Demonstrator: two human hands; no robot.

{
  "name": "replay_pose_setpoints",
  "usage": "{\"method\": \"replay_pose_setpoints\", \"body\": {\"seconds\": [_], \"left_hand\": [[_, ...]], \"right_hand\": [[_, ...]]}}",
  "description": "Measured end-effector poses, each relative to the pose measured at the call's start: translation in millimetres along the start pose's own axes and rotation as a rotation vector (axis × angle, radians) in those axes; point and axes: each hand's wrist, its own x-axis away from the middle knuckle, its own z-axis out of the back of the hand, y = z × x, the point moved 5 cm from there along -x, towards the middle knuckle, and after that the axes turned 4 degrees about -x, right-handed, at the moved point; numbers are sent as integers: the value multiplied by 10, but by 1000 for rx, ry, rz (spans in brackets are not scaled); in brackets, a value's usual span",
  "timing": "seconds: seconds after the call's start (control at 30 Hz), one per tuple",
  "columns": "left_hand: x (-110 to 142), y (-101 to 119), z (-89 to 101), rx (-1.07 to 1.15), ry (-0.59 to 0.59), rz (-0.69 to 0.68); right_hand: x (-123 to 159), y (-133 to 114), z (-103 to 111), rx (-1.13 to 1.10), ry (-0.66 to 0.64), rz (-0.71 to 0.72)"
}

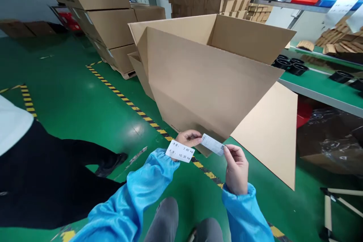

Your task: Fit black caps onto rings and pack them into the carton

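Observation:
A large open cardboard box (210, 83) stands tilted in front of me on the green floor, its flaps spread. My left hand (188, 138) pinches a white label (180, 151) printed with weight figures, low against the box's near corner. My right hand (235, 168) holds one end of a second small white label (213, 144), and my left fingertips touch its other end. Both sleeves are light blue.
Another person in black trousers (56, 181) crouches at my left. Stacked cartons (107, 19) on a pallet stand behind a yellow-black floor stripe (124, 100). A green conveyor (320, 79) with black round parts (292, 66) runs at right. A black plastic bag (331, 140) lies below it.

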Motion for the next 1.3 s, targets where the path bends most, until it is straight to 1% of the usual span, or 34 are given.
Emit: {"method": "replay_pose_setpoints", "body": {"seconds": [0.07,0.13,0.2,0.27,0.33,0.4,0.47,0.57,0.63,0.73,0.83,0.97,1.17,1.23,1.3], "left_hand": [[-73,-15,-14,-5,12,-45],[-150,-24,-18,-33,44,-126],[-226,-25,-11,-64,120,-269],[-292,-25,-8,-107,231,-435],[-349,-30,-25,-156,336,-568],[-403,-36,-62,-209,410,-650],[-443,-35,-95,-240,461,-696],[-462,-25,-113,-237,509,-726],[-457,-15,-113,-219,507,-733],[-440,-3,-109,-202,489,-721],[-434,-4,-106,-196,495,-691],[-439,-10,-136,-218,488,-652],[-393,-24,-199,-227,541,-667],[-405,-54,-177,-184,574,-668],[-434,-102,-101,-104,647,-647]], "right_hand": [[-27,38,-55,19,-6,53],[-39,42,-100,60,7,144],[-44,27,-128,110,64,280],[-51,17,-142,153,155,425],[-75,26,-153,184,232,536],[-116,44,-161,204,291,609],[-157,60,-166,207,337,657],[-194,80,-188,192,378,708],[-200,93,-213,195,399,732],[-205,120,-235,205,429,743],[-209,140,-232,211,443,751],[-192,139,-242,237,465,769],[-173,133,-297,344,520,794],[-168,143,-251,411,559,825],[-136,151,-173,498,638,873]]}}
